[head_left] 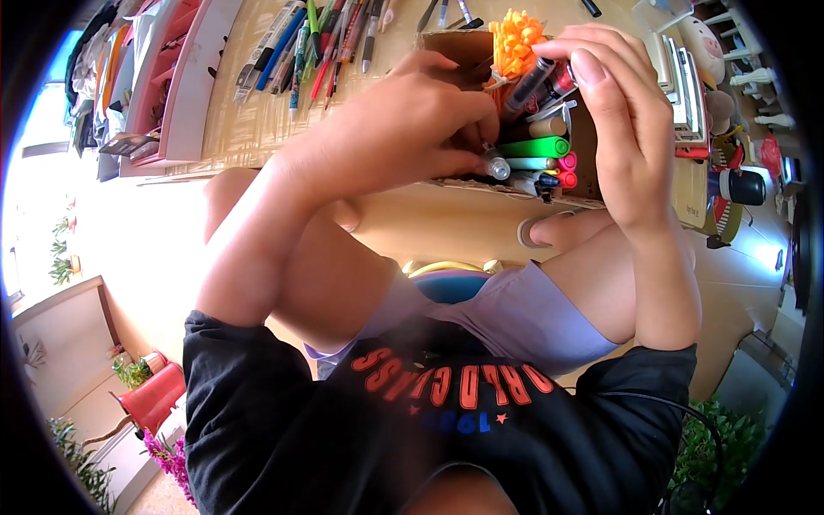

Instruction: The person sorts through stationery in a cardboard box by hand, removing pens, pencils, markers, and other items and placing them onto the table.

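A cardboard box (459, 56) packed with pens stands at the table's near edge. My left hand (403, 129) reaches in over its left side, fingers curled and thumb against a clear-ended pen (497, 166). At the box's right side, my right hand (622, 120) has its thumb and fingertips closed around the upper end of a red-and-black marker (558, 84). A dark-capped marker (529, 86) leans beside it, close to the fingertips. In the box are also a bundle of orange sticks (518, 47), a green marker (536, 148) and several pink-ended pens (566, 161).
Several loose pens and markers (300, 51) lie on the table (232, 129) left of the box. A pink-and-white shelf unit (193, 86) stands at the table's left. Stacked books or cases (685, 94) stand right of the box. My legs (343, 266) are below the table edge.
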A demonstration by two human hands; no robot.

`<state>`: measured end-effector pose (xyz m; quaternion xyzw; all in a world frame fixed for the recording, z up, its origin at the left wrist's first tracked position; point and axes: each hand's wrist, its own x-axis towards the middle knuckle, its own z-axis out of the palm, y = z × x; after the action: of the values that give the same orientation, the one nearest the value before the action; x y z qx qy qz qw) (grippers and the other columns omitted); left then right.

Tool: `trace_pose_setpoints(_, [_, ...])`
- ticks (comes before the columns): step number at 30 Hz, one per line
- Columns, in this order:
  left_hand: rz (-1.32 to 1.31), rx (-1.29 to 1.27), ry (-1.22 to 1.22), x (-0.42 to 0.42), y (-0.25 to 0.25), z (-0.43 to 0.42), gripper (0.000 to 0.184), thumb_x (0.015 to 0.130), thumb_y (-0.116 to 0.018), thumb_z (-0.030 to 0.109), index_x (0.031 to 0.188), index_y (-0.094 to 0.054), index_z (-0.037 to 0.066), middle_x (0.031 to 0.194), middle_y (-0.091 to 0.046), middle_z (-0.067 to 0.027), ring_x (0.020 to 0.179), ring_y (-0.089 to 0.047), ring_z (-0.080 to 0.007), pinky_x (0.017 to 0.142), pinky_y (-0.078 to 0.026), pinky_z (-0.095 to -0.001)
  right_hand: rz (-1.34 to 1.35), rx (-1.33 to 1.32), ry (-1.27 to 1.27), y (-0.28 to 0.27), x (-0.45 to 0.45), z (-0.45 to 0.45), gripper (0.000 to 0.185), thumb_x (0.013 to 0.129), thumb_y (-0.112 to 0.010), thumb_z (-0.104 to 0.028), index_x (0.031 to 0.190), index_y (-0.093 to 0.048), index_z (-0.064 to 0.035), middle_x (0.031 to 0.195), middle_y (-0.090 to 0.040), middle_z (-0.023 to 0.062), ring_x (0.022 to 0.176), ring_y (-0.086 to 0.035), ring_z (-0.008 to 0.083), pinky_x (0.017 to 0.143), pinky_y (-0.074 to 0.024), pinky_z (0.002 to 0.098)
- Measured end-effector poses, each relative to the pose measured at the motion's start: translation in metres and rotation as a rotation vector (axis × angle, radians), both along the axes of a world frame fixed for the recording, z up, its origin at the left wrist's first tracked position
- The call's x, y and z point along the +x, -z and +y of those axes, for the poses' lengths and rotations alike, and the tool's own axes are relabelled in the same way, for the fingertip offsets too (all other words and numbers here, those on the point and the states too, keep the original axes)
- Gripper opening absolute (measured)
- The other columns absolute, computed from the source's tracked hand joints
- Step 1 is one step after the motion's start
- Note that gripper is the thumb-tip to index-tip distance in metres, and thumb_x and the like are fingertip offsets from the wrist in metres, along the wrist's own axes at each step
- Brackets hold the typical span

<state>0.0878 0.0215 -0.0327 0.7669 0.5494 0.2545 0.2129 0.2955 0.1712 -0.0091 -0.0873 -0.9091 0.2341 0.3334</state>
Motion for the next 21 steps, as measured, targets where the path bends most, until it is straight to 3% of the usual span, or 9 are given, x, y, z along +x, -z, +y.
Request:
trace_pose_setpoints(6, [-0.097,0.03,-0.011,0.002,0.005,0.001,0.014,0.099,-0.071,0.011,0.112,-0.072,0.006,0.092,-0.074,-0.0051,0.09,-0.071,-0.0213,0.122,-0.035,-0.0442,-0.031,-0.021,0.023,-0.003,0.001,0.001,0.028,0.11,-0.05,-0.012,0.106,-0.071,0.0054,0.119,-0.069,0.0154,0.119,-0.064,0.027,0.108,-0.0465,0.0372])
trace_pose_setpoints(12, [0.061,0.046,-0.026,0.006,0.009,0.005,0.017,0.105,-0.065,0.02,0.112,-0.072,0.006,0.1,-0.074,-0.0097,0.1,-0.067,-0.0276,0.118,-0.038,-0.0443,0.002,0.016,-0.097,-0.003,-0.002,-0.003,0.027,0.107,-0.049,-0.009,0.114,-0.071,0.0046,0.125,-0.068,0.0179,0.123,-0.063,0.0284,0.109,-0.0457,0.0373])
trace_pose_setpoints(16, [0.149,0.082,-0.05,0.009,0.011,0.004,0.017,0.103,-0.066,0.02,0.112,-0.072,0.007,0.098,-0.075,-0.0101,0.099,-0.067,-0.0279,0.116,-0.039,-0.0456,-0.015,0.195,-0.278,-0.01,-0.003,-0.001,0.044,0.101,-0.055,-0.034,0.122,-0.072,0.0009,0.129,-0.068,0.0183,0.129,-0.06,0.0367,0.113,-0.0439,0.0472])
trace_pose_setpoints(19, [0.15,0.077,-0.037,0.01,0.01,0.003,0.018,0.101,-0.068,0.02,0.113,-0.072,0.008,0.096,-0.076,-0.0098,0.097,-0.069,-0.0279,0.113,-0.041,-0.0458,-0.011,0.272,-0.27,-0.002,-0.005,-0.011,0.047,0.09,-0.065,-0.035,0.122,-0.072,-0.0006,0.127,-0.068,0.0178,0.126,-0.06,0.0401,0.11,-0.0462,0.0502])
trace_pose_setpoints(21, [0.151,0.096,-0.053,0.011,0.01,0.003,0.019,0.1,-0.068,0.021,0.114,-0.073,0.008,0.095,-0.077,-0.0094,0.096,-0.069,-0.0278,0.113,-0.041,-0.0459,-0.024,0.248,-0.257,0.001,-0.005,-0.013,0.044,0.086,-0.068,-0.028,0.12,-0.071,-0.0005,0.125,-0.069,0.0179,0.122,-0.061,0.0399,0.109,-0.0473,0.0505])
